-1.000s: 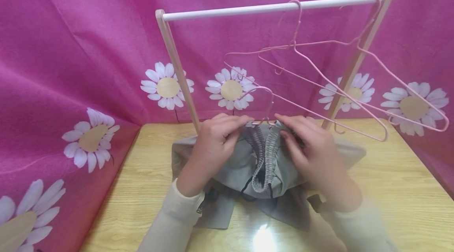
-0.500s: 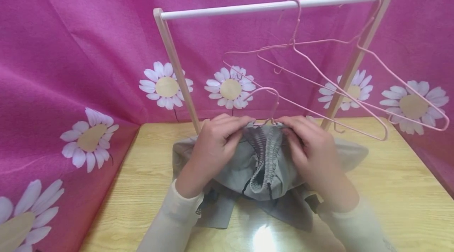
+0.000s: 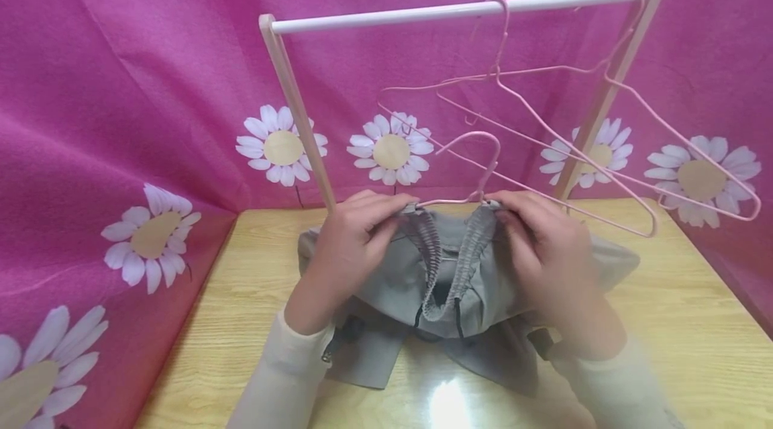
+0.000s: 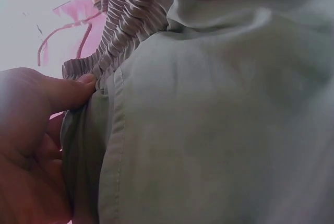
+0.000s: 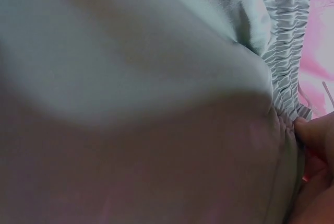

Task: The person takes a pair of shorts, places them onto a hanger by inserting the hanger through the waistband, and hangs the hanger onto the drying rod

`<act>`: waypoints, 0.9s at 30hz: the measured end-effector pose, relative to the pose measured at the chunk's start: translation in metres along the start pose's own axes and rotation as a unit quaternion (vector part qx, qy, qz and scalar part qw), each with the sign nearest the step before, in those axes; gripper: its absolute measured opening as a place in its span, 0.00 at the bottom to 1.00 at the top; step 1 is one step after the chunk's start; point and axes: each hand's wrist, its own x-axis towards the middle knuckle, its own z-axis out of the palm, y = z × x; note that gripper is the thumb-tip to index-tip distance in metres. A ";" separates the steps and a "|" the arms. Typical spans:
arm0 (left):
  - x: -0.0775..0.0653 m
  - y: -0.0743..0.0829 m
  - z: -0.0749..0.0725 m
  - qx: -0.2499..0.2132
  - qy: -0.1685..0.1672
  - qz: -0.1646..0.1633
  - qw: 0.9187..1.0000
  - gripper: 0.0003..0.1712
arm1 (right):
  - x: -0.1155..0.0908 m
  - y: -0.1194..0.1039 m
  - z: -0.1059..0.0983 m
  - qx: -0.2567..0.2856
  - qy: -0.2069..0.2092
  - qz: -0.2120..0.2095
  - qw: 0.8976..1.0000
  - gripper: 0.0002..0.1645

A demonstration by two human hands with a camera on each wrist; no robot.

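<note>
Grey pants (image 3: 386,281) with a gathered elastic waistband (image 3: 471,254) and dark drawstring ends lie bunched over the table. In the head view my left hand (image 3: 356,234) pinches one side of the waistband; the left wrist view shows its thumb pressed on the gathered edge. My right hand (image 3: 552,251) pinches the opposite side, also partly seen in the right wrist view. Between the hands a pink wire hanger (image 3: 489,170) stands with its hook up. Its shoulders run out to the waistband under the fingers, and its lower part is hidden by the pants.
Behind the hands stands a rack with a white rail (image 3: 386,18) and wooden posts (image 3: 296,100). Pink hangers (image 3: 531,110) hang from its right half, reaching out above the right hand. The wooden table (image 3: 205,342) meets a pink cloth backdrop (image 3: 163,26) printed with daisies.
My hands have moved apart, stretching the waistband wider. The hook of the hanger between them has shifted to the right and up, and more of its shoulder wire shows.
</note>
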 end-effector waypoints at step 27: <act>-0.002 -0.013 -0.020 0.046 0.038 0.003 0.998 0.13 | 0.006 0.005 -0.021 -0.003 0.055 0.033 0.998 0.17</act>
